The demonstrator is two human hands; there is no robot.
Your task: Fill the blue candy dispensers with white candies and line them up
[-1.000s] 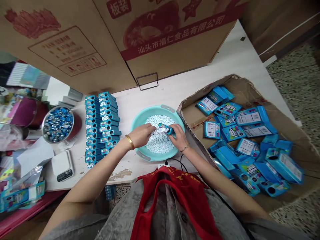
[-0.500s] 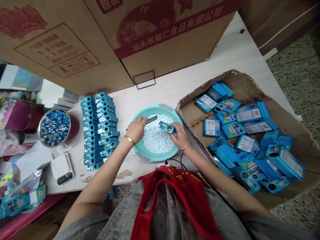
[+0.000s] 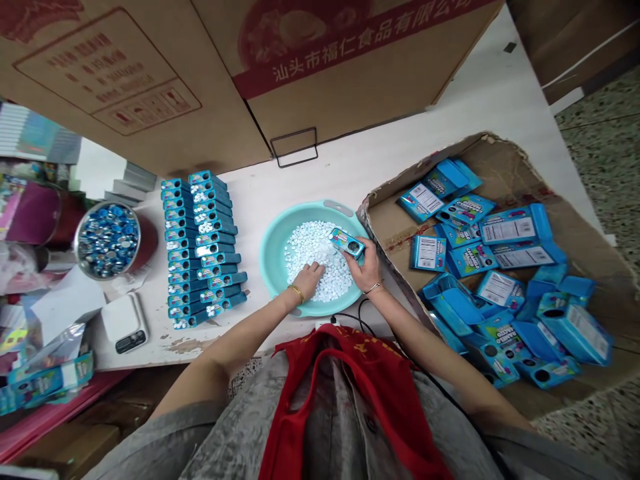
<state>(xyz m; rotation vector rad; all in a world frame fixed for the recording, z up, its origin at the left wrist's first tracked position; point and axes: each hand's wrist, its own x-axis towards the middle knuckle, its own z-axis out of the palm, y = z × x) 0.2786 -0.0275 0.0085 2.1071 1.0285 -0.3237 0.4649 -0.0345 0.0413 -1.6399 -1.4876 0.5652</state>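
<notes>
A teal plastic basin [image 3: 273,250] with small white candy pieces [image 3: 310,243] stands in front of me. My left hand [image 3: 309,280] is down among the candies, fingers curled; what it holds, if anything, is hidden. A pale blur lies just past its fingertips. Over the basin's right side, my right hand [image 3: 367,263] grips a small blue candy box [image 3: 349,243], tilted, with its round hole facing up. To the left, two rows of similar blue boxes [image 3: 220,240] stand close together, some with white candies showing on top.
A torn cardboard carton [image 3: 395,233] of loose blue boxes is on the right. Large brown cartons [image 3: 345,107] and a wire stand [image 3: 295,147] are at the back. A metal pot [image 3: 109,240] of shiny blue pieces and a white device [image 3: 125,323] lie left.
My left hand has gone down and right into the candies; the grey bar it held is no longer visible. My right hand has raised and tilted the box slightly rightward.
</notes>
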